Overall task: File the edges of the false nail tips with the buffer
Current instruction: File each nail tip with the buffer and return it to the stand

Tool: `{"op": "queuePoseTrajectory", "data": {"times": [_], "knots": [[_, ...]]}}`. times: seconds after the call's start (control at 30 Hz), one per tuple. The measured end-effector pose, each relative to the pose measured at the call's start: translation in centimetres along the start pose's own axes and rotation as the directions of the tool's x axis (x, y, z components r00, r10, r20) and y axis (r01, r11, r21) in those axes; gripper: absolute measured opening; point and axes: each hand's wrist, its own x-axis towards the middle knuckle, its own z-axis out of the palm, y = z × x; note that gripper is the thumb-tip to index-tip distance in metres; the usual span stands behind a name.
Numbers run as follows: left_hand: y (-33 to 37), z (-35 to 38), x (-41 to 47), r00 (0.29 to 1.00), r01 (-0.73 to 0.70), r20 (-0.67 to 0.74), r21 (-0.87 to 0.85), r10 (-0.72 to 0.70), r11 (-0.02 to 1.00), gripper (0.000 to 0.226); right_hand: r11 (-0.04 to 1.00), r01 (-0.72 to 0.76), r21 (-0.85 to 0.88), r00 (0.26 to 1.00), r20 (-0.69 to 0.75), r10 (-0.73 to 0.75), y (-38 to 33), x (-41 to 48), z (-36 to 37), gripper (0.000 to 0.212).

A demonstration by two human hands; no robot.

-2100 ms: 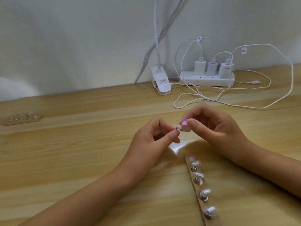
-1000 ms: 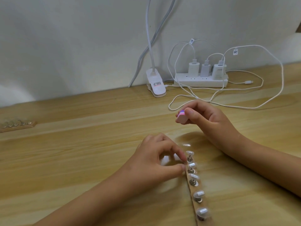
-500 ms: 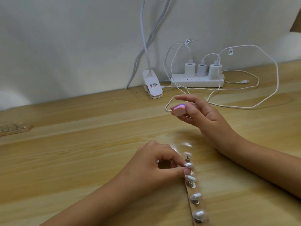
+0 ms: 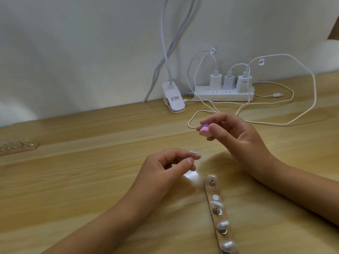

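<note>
Left grip (image 4: 165,168) pinches a false nail tip (image 4: 193,153) clear of the tabletop (image 4: 73,180), edge offered toward the pink buffer (image 4: 204,129) pinched in the right grip (image 4: 238,138) nearby, likely so filing can start.

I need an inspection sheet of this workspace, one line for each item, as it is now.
Surface: light wooden table.
Job's things: buffer in right hand; nail tip in left hand; holder strip with four tips in view, one spot empty; second strip at far left.
Clutter: lamp clip by the wall.
Hands: apart; left pinches the tip, right pinches the buffer.
Cables: power strip with three chargers; white cables looped on the table.
Surroundings: white wall.
</note>
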Motion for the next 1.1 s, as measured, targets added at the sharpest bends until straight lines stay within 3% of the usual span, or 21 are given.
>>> {"op": "queuePoseTrajectory", "data": {"times": [0.13, 0.33, 0.67, 0.77, 0.87, 0.97, 1.1], "knots": [[0.02, 0.00, 0.11, 1.000, -0.031, 0.003, 0.034, 0.031, 0.999, 0.014, 0.885, 0.379, -0.269, 0.919, 0.217, -0.328, 0.02, -0.74, 0.25, 0.020], [-0.07, 0.26, 0.23, 0.998, -0.056, 0.021, 0.034, 0.056, 0.998, 0.016, 0.770, 0.518, -0.372, 0.849, 0.335, -0.409, 0.24, -0.71, 0.30, 0.023], [-0.39, 0.15, 0.24, 0.998, -0.066, 0.030, 0.082, 0.064, 0.994, 0.015, 0.854, 0.390, -0.344, 0.913, 0.264, -0.311, 0.58, -0.49, 0.29, 0.025], [-0.33, 0.18, 0.28, 0.997, -0.068, 0.029, 0.097, 0.066, 0.993, 0.014, 0.814, 0.458, -0.358, 0.881, 0.303, -0.363, 0.73, -0.64, 0.39, 0.023], [-0.41, 0.17, 0.27, 0.998, -0.067, 0.020, 0.096, 0.065, 0.993, 0.015, 0.857, 0.378, -0.350, 0.920, 0.248, -0.304, 0.65, -0.53, 0.28, 0.026], [-0.30, 0.24, 0.26, 0.998, -0.064, 0.024, 0.102, 0.062, 0.993, 0.014, 0.799, 0.467, -0.378, 0.878, 0.306, -0.368, 0.75, -0.64, 0.32, 0.025], [-0.39, 0.31, 0.15, 0.998, -0.066, 0.032, 0.128, 0.063, 0.990, 0.015, 0.837, 0.404, -0.369, 0.907, 0.281, -0.313, 0.79, -0.46, 0.31, 0.025]]}}
